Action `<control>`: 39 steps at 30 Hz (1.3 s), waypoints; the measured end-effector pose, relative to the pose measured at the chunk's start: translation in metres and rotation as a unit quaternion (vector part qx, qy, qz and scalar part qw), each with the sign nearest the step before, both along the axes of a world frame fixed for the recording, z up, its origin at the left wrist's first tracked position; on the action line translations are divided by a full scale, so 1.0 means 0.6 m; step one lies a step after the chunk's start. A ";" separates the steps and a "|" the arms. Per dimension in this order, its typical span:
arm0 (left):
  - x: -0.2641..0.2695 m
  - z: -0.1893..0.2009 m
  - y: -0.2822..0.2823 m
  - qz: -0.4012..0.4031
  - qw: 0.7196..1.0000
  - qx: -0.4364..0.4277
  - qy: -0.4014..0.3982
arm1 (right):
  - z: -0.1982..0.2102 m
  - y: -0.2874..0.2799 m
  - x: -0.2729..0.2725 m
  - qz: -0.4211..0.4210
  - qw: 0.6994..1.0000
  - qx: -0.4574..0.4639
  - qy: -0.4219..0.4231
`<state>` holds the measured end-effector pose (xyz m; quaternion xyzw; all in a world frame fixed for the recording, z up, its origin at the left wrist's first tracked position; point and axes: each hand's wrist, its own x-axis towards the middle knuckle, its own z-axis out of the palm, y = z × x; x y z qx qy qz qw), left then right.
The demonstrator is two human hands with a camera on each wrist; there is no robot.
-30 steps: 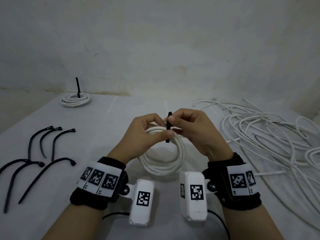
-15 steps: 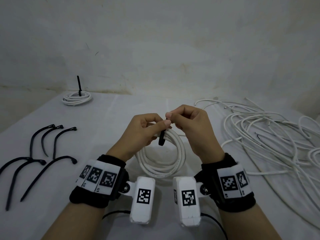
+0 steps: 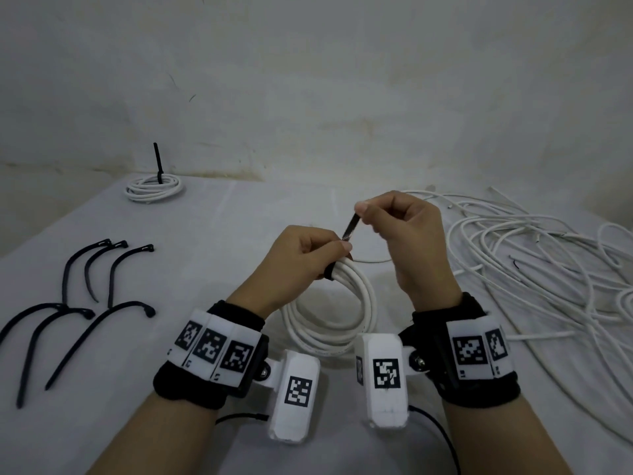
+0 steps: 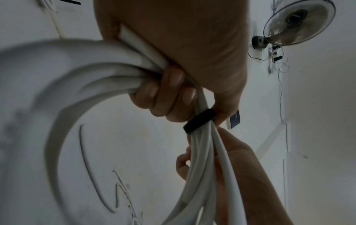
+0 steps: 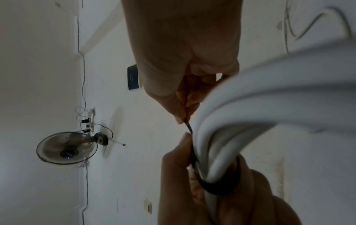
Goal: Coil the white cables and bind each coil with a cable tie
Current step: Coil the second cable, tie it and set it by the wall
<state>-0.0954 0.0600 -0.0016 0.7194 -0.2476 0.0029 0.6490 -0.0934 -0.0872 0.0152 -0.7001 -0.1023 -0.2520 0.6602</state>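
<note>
Left hand (image 3: pixel 305 258): closed around the top of the white coil (image 3: pixel 337 313), the strands being gripped by the curled fingers (image 4: pixel 165 94); the thumb is pressed against the black cable tie (image 4: pixel 200 120) where it is looped round the bundle.
Right hand (image 3: pixel 400 234): raised just above and to the right of the coil's top; the free tail of the cable tie is pinched between thumb and forefinger, and the other fingers are curled in.
Cable tie: wrapped as a band round the gathered strands at the top of the coil, right beside the left fingers; its tail is held slanting up to the right hand.
White coil: held upright over the table (image 3: pixel 212 234), hanging below the left hand between the two wrists.
Loose white cables (image 3: pixel 534 262): spread in a tangle on the table to the right of the coil, apart from it.
Spare cable ties (image 3: pixel 85 296): six black ties are laid on the table well to the left of the coil.
Bound coil (image 3: pixel 154 188): laid flat at the far left of the table, well apart from the held coil, with a black tie tail standing up from it.
</note>
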 end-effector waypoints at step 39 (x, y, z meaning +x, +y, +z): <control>0.030 -0.020 0.016 0.097 0.987 -0.128 0.021 | -0.016 -0.004 0.008 0.091 0.987 -0.125 0.053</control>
